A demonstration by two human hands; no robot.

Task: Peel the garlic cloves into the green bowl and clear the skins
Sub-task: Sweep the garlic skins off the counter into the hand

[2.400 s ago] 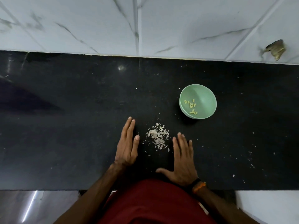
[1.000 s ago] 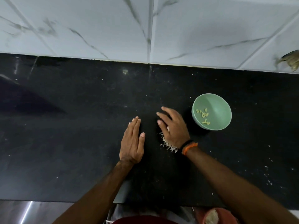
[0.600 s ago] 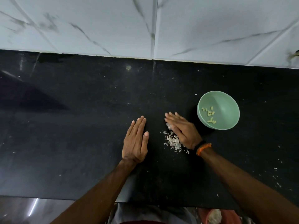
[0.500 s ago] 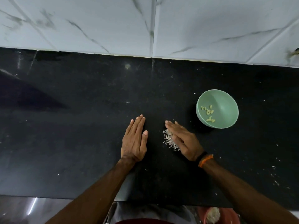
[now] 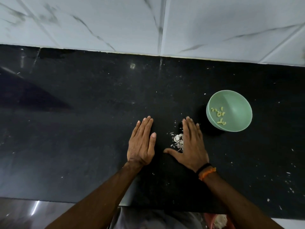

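Neither hand grips anything — both lie flat, fingers straight, on the black countertop (image 5: 82,129). White marble-veined wall tiles (image 5: 115,22) run behind it, and pale flecks speckle the stone at the right. A green bowl (image 5: 239,103) with peeled garlic cloves (image 5: 218,115) inside stands just right of the hands. Half a second ago the right hand (image 5: 192,146) lay angled over the garlic skins (image 5: 178,140); now it points straight ahead, its inner edge against the pile, thumb spread. Well apart from the skins, the left hand (image 5: 142,142) has stayed put.
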